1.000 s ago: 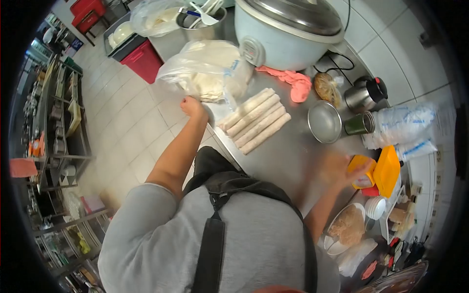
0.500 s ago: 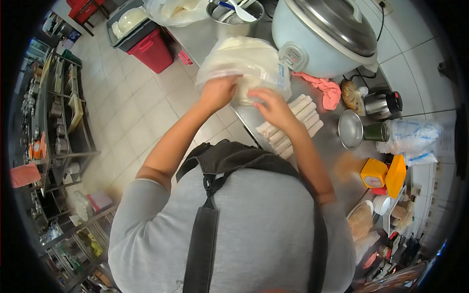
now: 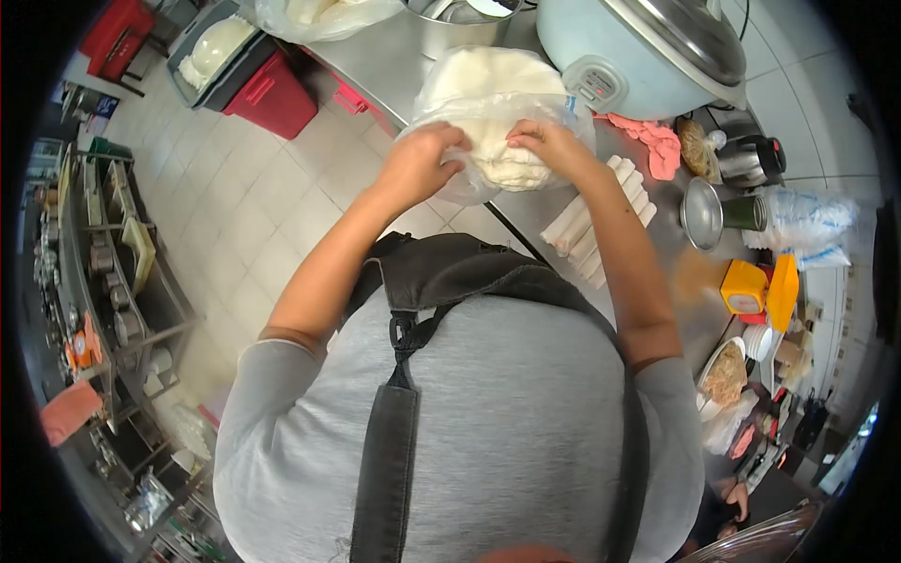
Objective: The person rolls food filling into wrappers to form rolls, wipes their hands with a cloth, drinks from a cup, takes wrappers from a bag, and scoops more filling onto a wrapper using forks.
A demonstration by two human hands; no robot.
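Head view: the bag (image 3: 577,117) of pale sheets (image 3: 507,141) lies at the counter's (image 3: 375,58) edge, mouth open; the left hand (image 3: 422,167) touches it, fingers and thumb apart; the right hand (image 3: 552,148) has fingertips together on it, whether on plastic or sheet unclear; cooker (image 3: 629,56) and pot (image 3: 460,36) behind; rolls (image 3: 584,230) beside, partly hidden by the right forearm.

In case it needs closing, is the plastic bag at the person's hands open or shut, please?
Open: between the left hand and right hand, the plastic bag gapes, baring pale food.
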